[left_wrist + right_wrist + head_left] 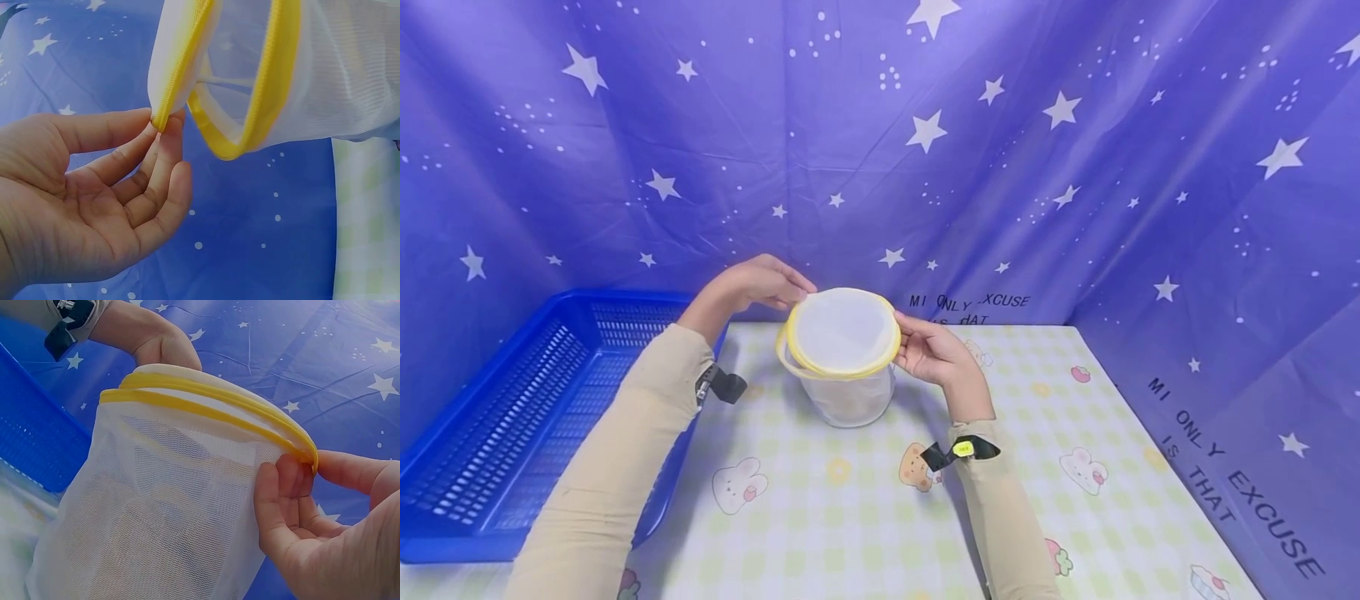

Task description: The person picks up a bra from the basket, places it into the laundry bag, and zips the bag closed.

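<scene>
A white mesh laundry bag with yellow zip edging stands on the table in the head view. Its round lid is partly unzipped, with a gap on the left side. My left hand pinches the lid's far left edge between thumb and fingertips. In the left wrist view, the yellow lid rim stands apart from the bag's yellow opening. On the other side, my right hand pinches the zip edge where lid and body meet. The inside shows only dimly through the mesh.
A blue plastic basket with slotted sides stands at the left, under my left forearm. The checked tablecloth has cartoon prints. A purple-blue star-patterned curtain hangs behind the table and along its sides.
</scene>
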`<state>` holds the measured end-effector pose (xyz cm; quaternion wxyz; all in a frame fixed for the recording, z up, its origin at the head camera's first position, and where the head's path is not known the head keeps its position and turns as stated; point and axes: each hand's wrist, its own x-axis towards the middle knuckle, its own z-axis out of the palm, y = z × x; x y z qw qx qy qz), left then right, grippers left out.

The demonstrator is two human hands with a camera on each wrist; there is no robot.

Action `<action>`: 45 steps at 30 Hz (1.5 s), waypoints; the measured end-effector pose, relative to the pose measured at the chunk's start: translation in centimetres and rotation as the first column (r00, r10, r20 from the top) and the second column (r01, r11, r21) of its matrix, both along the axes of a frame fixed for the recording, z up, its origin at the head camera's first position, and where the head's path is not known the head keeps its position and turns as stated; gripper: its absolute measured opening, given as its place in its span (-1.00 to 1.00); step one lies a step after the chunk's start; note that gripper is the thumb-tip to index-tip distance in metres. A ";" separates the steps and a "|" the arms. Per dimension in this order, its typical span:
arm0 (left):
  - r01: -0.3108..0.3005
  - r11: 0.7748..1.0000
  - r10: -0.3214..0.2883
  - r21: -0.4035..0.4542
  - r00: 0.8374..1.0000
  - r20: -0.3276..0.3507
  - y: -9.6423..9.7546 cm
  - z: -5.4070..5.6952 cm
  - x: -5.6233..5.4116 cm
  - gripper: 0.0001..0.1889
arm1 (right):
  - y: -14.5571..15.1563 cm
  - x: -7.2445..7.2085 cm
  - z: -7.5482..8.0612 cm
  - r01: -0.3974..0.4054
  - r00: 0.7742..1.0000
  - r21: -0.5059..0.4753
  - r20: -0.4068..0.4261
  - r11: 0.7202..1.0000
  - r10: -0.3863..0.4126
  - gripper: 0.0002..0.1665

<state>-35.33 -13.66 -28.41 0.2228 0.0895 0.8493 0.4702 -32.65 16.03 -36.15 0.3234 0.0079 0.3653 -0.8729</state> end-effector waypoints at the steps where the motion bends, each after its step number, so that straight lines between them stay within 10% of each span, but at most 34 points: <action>1: -0.001 1.000 0.001 -0.002 1.000 0.000 0.0 -0.1 0.0 -0.57 | 0.0 0.0 0.0 0.005 1.000 0.007 -0.004 1.000 -0.005 -0.69; 14: -0.031 0.999 0.032 0.028 0.999 -0.042 0.7 -1.8 -0.6 -0.60 | 0.2 0.0 0.1 0.008 1.000 0.052 -0.027 0.999 -0.007 -0.58; 33: 0.188 0.982 -0.188 0.024 0.982 0.016 1.2 -2.7 -0.6 -0.49 | 0.6 0.4 0.1 -0.045 0.998 0.015 -0.050 0.999 0.046 -0.69; 45: 0.151 0.988 -0.151 0.019 0.987 0.046 1.0 -2.5 -0.9 -0.62 | 0.9 0.1 -0.1 -0.059 0.997 0.010 -0.055 0.998 0.060 -0.67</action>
